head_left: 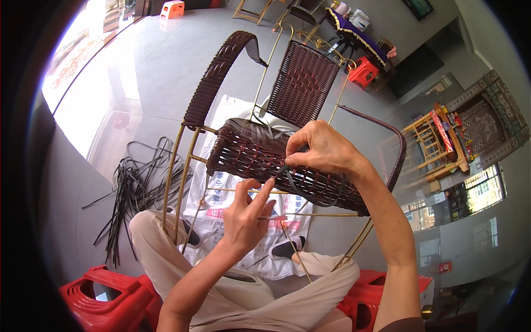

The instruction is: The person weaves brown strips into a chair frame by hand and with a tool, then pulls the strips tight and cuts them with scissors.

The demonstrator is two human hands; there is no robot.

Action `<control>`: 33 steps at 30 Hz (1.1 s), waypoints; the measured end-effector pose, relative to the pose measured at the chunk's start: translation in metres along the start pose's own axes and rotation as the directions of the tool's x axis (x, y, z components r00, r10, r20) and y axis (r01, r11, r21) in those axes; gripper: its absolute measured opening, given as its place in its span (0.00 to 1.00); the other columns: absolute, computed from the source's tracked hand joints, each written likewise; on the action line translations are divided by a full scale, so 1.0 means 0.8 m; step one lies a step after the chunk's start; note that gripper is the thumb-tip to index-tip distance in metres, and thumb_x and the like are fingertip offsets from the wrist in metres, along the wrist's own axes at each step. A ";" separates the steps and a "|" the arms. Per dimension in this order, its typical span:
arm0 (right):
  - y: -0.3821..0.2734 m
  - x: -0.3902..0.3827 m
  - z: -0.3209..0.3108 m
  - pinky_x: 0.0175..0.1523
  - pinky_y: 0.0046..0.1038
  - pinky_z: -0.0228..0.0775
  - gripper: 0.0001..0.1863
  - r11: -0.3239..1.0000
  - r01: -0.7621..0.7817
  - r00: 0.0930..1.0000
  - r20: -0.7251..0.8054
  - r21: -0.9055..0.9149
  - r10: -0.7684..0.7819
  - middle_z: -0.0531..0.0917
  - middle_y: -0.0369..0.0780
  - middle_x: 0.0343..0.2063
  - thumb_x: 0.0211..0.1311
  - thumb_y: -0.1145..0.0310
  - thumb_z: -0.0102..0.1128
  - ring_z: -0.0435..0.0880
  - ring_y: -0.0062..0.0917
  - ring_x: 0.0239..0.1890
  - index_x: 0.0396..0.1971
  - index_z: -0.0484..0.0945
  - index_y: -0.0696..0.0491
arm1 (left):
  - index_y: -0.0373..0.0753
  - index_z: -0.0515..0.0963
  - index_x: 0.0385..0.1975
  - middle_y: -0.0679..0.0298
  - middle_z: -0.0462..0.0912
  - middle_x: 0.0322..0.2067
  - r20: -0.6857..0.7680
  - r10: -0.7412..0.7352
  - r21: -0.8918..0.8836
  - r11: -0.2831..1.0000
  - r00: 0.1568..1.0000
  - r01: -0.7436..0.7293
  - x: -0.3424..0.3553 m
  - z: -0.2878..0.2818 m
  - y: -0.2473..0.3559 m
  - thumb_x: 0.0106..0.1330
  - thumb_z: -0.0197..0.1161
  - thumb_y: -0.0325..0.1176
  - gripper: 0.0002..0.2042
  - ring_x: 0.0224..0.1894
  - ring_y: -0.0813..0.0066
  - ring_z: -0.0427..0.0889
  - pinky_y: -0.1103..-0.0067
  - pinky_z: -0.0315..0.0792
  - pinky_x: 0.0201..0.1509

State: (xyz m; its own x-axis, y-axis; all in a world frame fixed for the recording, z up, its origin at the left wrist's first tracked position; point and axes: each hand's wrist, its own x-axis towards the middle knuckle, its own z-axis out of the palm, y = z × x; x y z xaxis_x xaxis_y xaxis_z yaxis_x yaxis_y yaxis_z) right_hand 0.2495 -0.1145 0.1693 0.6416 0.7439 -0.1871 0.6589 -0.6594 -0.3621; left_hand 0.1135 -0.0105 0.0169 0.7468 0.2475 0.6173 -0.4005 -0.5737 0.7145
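A metal-framed armchair stands before me, with a dark brown woven seat (243,145), a woven backrest (303,83) and a wrapped armrest (213,83). My right hand (323,148) is above the seat's front edge, thumb and forefinger pinching a dark flat weaving strip (293,185). The strip loops down over the woven front. Just below, the forefinger of my left hand (246,218) reaches up to the weave, touching or nearly touching it. Its other fingers are curled around a thin tool with a reddish end (274,218); the tool's kind is unclear.
A pile of loose dark strips (138,188) lies on the floor at the left. A printed white sack (221,193) is spread under the chair. Red plastic stools (108,296) flank my legs. Further back are a small orange stool (172,9), a red stool (363,72) and a cloth-covered table (357,34).
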 end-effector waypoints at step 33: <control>0.012 -0.008 0.009 0.29 0.21 0.68 0.08 0.996 0.048 0.998 -0.046 0.069 -0.044 0.80 0.38 0.16 0.43 0.72 0.62 0.75 0.16 0.20 0.22 0.80 0.61 | 0.32 0.74 0.30 0.56 0.72 0.11 0.379 -0.564 -0.271 0.690 0.733 0.671 0.002 -0.008 0.020 0.63 0.53 0.30 0.07 0.12 0.71 0.71 0.75 0.64 0.18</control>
State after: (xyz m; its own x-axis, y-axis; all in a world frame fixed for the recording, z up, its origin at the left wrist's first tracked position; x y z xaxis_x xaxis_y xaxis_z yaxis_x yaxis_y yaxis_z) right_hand 0.2486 -0.1249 0.1606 0.6291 0.7667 -0.1284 0.6602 -0.6141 -0.4325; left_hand 0.1045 -0.0145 0.0314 0.9749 0.2094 -0.0755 0.0810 -0.0182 0.9965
